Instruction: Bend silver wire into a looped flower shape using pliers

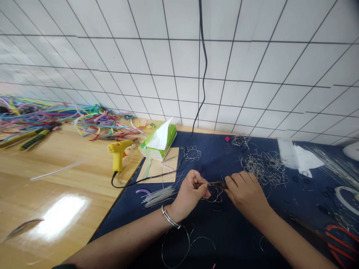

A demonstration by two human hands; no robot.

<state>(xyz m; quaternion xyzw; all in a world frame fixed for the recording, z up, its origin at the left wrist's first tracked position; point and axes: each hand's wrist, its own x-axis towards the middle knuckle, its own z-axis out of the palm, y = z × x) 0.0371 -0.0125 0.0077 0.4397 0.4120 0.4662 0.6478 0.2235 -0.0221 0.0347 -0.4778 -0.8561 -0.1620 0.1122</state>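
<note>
My left hand (190,194), with a silver bangle on its wrist, is closed in a pinch on a thin looped wire piece (214,195) over the dark blue mat (224,231). My right hand (246,192) is closed round small dark pliers (217,184), whose tip meets the wire at my left fingertips. A bundle of straight wires (158,196) lies just left of my left hand. A tangled heap of wire (263,168) sits behind my right hand. A finished wire flower (192,153) lies farther back.
A yellow glue gun (119,153) stands on the wooden table (56,179), its black cord running up the tiled wall. A green tissue pack (159,142) sits beside it. Colourful pipe cleaners (56,116) pile at the far left. Red-handled pliers (340,239) lie at the right edge.
</note>
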